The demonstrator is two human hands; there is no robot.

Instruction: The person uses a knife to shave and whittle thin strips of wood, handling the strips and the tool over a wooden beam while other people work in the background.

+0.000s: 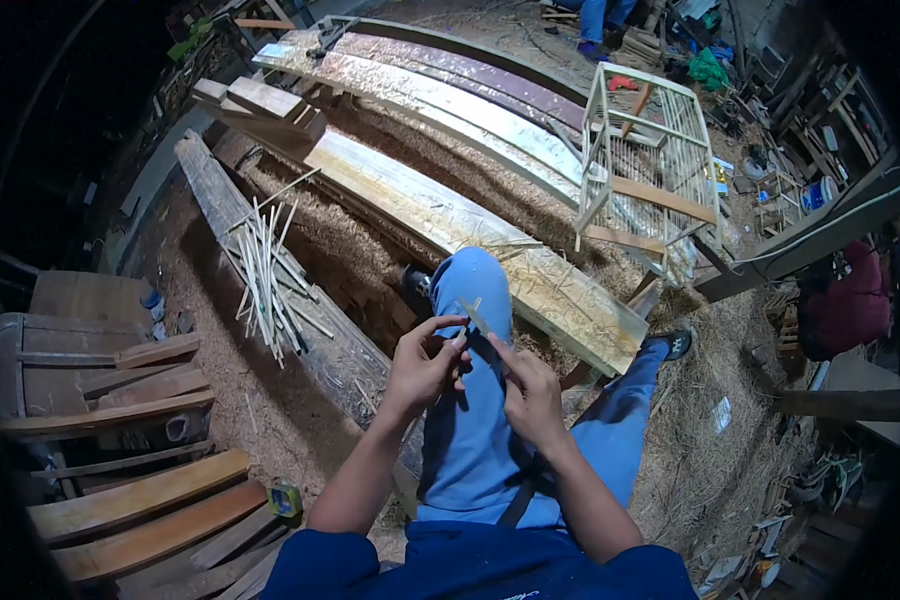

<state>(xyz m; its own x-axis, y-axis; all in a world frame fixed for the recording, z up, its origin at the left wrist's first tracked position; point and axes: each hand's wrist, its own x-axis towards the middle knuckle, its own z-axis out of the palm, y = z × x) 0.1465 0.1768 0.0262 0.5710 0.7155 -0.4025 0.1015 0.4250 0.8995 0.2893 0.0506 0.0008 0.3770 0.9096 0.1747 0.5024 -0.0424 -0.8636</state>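
Metal blade of a knife (478,320) points up and away from the right hand (532,390), whose fingers wrap the handle, index finger extended along it. Left hand (428,368) just beside it, a small gap between; thumb and fingertips pinched on a short thin stick (462,333), mostly hidden, lying close to the blade. Whether blade and stick touch, cannot tell.

Both hands are over the raised thigh of blue jeans (475,440). Near left: a loose heap of pale strips (265,275), lying crosswise on a weathered plank (206,185). Ahead, a thick yellowish beam (440,213) runs from far left to near right, strewn with shavings toward its right end. Beyond it, long boards (420,95) under sawdust. Far right: a slatted wooden frame (705,165), upright.

Near left edge: curved wooden pieces (160,525), a yellow-and-dark tape measure-like object (285,500) beside them. Far edge: another person's blue-clad leg (591,18).
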